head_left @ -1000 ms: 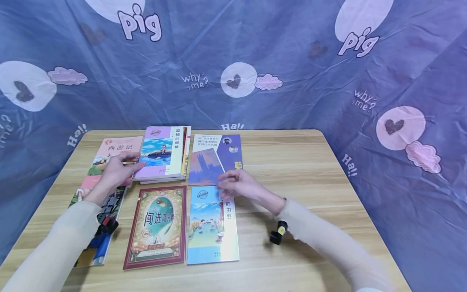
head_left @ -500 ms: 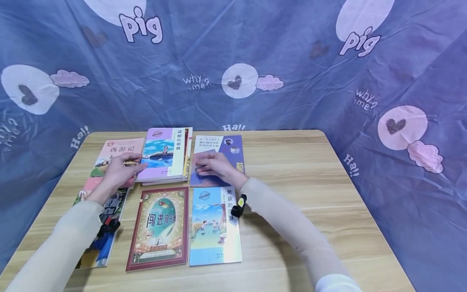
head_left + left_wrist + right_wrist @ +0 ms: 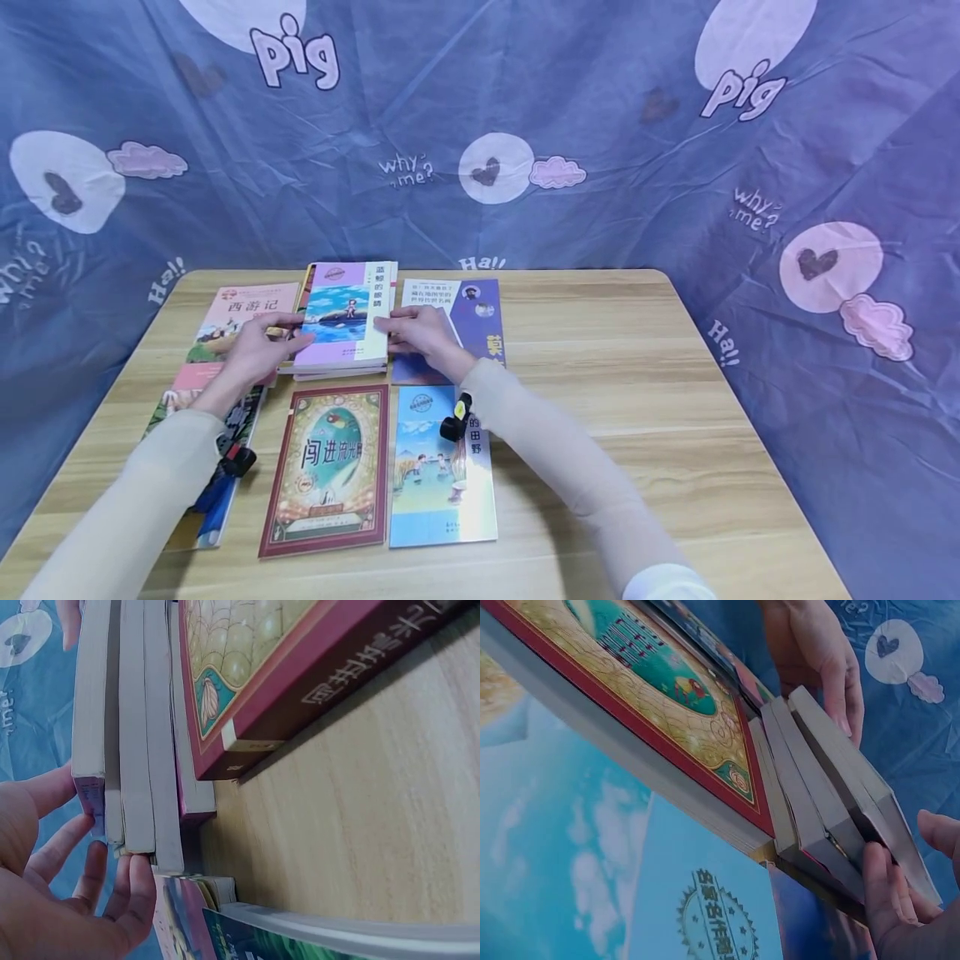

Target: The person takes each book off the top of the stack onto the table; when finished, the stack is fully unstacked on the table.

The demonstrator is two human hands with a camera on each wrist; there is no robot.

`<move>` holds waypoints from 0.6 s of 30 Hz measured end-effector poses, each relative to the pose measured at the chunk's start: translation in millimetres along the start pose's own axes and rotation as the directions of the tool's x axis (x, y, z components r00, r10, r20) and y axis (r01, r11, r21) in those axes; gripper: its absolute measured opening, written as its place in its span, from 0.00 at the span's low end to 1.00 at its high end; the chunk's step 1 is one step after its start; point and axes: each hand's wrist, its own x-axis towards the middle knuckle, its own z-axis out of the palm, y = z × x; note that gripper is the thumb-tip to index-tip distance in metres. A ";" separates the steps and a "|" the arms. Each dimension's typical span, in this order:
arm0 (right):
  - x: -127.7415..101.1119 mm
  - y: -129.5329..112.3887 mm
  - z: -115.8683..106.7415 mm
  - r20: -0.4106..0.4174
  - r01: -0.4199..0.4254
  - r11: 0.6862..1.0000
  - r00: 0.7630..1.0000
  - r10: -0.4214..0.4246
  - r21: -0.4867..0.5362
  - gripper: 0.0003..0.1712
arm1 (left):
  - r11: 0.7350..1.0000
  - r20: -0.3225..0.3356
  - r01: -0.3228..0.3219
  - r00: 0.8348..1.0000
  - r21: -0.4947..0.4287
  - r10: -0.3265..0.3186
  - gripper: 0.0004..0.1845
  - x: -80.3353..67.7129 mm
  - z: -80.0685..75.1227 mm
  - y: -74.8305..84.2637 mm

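Blue cartoon-print cloth hangs behind a wooden table (image 3: 600, 350) spread with books. At about 11 o'clock from the table's centre sits a stack of books (image 3: 347, 321), topped by a pink-and-blue cover. The left hand (image 3: 258, 350) rests its fingers, loosely bent, against the stack's left edge; the right hand (image 3: 420, 329) curls fingers and thumb on its right edge. The wrist views show several loose volumes with uneven edges, so an off-centre squeeze could likely fan them apart, or the top book could slide off. Neighbours crowd close: the red-framed book (image 3: 326, 467) at 6 o'clock of the stack, the purple book (image 3: 472, 317) at 3, the pale pink book (image 3: 240, 317) at 9. Bare wood lies open toward the right.
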 end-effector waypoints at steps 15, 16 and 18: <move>-14.1 -7.4 -35.7 0.034 0.029 0.996 0.999 -0.032 0.089 0.28 | 0.994 0.026 0.093 0.995 -0.053 -0.092 0.37 -1.7 -2.6 -1.7; -16.7 -8.5 -42.0 0.025 0.042 0.995 0.999 -0.044 0.092 0.28 | 0.994 0.027 0.095 0.995 -0.061 -0.093 0.37 -1.5 -2.8 -2.7; -21.5 -10.0 -57.2 0.003 0.059 0.994 0.998 -0.060 0.097 0.28 | 0.993 0.028 0.092 0.995 -0.071 -0.091 0.38 -1.0 -3.3 -4.5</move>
